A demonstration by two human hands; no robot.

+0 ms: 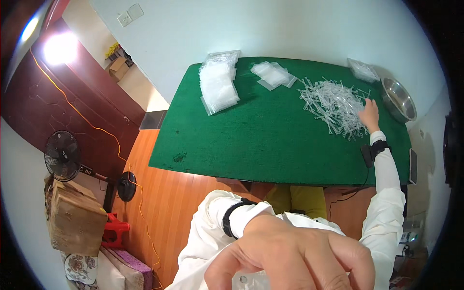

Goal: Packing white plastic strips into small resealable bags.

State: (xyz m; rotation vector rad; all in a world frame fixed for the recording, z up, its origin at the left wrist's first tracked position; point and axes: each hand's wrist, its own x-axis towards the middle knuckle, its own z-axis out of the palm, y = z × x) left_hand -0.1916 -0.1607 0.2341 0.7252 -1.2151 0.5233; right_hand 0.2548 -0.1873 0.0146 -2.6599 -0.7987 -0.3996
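Observation:
A loose heap of clear plastic sticks with small looped ends (336,104) lies on the right part of the green table. My right hand (370,116) rests at the right edge of this heap, its thumb and fingers apart; nothing shows clearly between them. Close to the camera, my left hand (295,251) fills the lower middle, back of the hand up. Its fingers are bent and spread, the thumb stands off to the left, and some fingertips are cut off by the lower edge. No object shows in it. Dark bands circle both wrists.
Stacked clear plastic bags (220,87) lie at the far left of the table (232,145); a smaller bunch of bags (273,75) lies right of them. A filled bag (362,70) and a steel bowl (398,99) stand at the far right. A fan (63,154) and boxes (77,217) stand left.

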